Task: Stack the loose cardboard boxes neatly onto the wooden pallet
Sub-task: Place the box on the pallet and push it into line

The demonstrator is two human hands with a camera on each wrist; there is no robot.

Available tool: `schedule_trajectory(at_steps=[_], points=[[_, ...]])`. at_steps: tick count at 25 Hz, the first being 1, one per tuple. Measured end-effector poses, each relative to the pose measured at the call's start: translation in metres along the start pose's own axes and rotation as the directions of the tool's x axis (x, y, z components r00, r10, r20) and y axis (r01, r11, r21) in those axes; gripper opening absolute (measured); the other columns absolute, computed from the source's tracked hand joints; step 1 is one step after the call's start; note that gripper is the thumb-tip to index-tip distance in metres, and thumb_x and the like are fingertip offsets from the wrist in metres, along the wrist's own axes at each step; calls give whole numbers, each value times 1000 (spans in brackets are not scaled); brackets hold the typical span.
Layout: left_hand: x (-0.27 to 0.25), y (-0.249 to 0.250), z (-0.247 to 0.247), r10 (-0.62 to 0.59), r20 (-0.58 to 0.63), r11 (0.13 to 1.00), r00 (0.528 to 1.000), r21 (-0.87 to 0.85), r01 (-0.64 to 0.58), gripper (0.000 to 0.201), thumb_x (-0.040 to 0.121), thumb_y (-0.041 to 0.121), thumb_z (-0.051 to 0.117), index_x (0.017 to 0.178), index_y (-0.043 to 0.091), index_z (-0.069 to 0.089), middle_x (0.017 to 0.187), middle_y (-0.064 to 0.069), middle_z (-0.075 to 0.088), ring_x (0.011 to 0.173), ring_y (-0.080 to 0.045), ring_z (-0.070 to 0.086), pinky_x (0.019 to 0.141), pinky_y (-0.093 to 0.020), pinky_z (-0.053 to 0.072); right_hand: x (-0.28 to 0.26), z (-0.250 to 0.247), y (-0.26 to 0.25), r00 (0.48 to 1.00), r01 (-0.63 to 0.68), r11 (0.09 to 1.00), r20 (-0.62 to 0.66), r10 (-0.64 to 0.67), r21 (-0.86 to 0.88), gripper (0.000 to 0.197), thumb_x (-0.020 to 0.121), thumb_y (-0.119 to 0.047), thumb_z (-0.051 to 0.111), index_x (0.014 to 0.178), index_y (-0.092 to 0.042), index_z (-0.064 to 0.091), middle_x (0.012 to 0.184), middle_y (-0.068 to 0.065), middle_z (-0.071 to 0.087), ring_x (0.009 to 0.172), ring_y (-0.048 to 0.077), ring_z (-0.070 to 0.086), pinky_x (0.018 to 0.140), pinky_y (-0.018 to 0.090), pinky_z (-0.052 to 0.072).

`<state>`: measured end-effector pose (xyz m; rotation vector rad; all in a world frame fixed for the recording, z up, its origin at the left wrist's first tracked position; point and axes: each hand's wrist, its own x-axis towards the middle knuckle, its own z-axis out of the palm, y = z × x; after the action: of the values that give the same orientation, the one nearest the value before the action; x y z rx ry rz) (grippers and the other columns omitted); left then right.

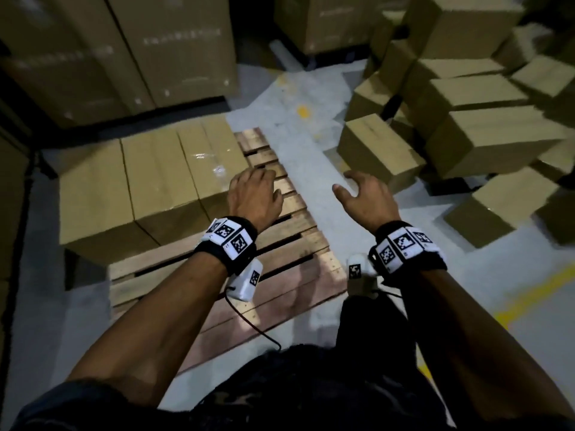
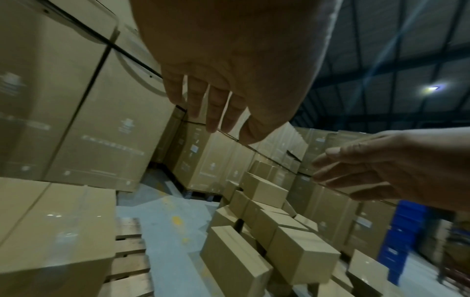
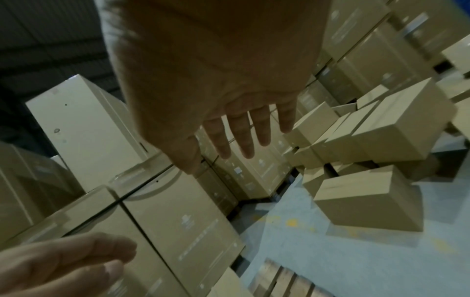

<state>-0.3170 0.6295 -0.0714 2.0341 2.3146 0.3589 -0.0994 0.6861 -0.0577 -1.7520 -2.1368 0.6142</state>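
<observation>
Cardboard nearest loose box (image 1: 378, 152) lies ahead-right of the empty, spread right hand (image 1: 367, 199); left hand (image 1: 253, 194), also empty, hovers over the wooden pallet (image 1: 280, 244).

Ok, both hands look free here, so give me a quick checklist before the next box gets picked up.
1. Left hand empty: ok.
2. Right hand empty, fingers spread: ok.
3. Free slats on the pallet beside the row of boxes: ok.
4. Nearest loose box unobstructed on top: ok.
5. Floor between pallet and pile clear: ok.
6. Box weight: cannot tell.
</observation>
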Motion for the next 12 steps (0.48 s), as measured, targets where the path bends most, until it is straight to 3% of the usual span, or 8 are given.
schedule_trajectory(at_steps=[7,9,12], points=[[-11,151,2,201,-24,979,979,19,-201,42,97,32,49,133,12,55,135,-9,59,130,-29,46,106,-40,33,-64,-79,110,989,-108,994,-101,104,-34,55,98,-50,53,142,-18,53,142,10,57,130,31,52,101,42,44],[-14,180,11,198,-18,980,980,0,-198,43,97,32,50,134,11,55,135,-10,58,131,-29,45,107,-40,33,-79,-91,137,989,-115,992,-102,111,-43,55,97,-51,53,142,-18,53,141,10,58,129,32,53,101,43,45],[-37,279,35,266,6,964,964,-33,-265,43,95,30,52,133,8,56,133,-12,59,129,-30,46,106,-40,33,-128,-141,221,978,-171,984,-129,164,-50,55,98,-48,54,144,-17,52,144,9,56,132,31,51,105,43,43]])
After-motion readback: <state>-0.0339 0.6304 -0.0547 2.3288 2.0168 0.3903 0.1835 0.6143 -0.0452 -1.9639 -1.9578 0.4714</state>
